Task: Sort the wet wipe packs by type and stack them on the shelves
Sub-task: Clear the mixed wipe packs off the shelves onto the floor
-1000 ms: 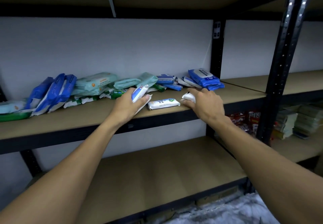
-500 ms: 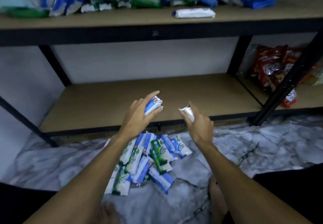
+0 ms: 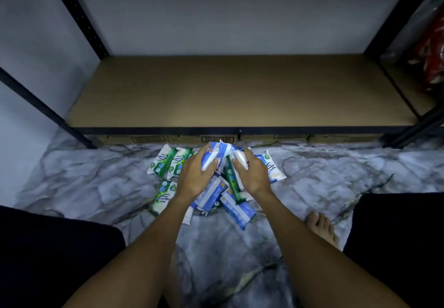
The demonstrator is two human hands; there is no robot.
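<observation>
Crouching over a pile of wet wipe packs (image 3: 209, 197) on the marble-patterned floor (image 3: 96, 187), just in front of the front edge of the bottom shelf (image 3: 240, 91). Gripping a blue-and-white pack (image 3: 222, 153) in the left hand (image 3: 194, 175), with fingers and thumb curled round it, above the far middle of the pile. Pinching a small white pack (image 3: 240, 157) in the right hand (image 3: 253, 175), with fingers bent narrowly round it, just beside the left hand's pack and likewise near the shelf's front edge. Around and beneath both hands: green-and-white packs (image 3: 165, 161) at the pile's left side, lying flat and touching one another; one more green-and-white pack (image 3: 163, 196) nearer, beside the left wrist; a narrow dark green pack (image 3: 231, 183) between the two hands; overlapping blue packs (image 3: 236, 208) at the pile's near side; a labelled blue pack (image 3: 271, 167) at the right side, partly under the right hand. Under the shelf's front edge, flattened cardboard boxes (image 3: 216, 138). Beyond the black upright (image 3: 394, 19) at the shelf's right end, red packets (image 3: 434, 43). On the floor right of the right forearm, a bare foot (image 3: 322, 228). At the lower left and lower right, dark-clothed knees (image 3: 48, 247).
</observation>
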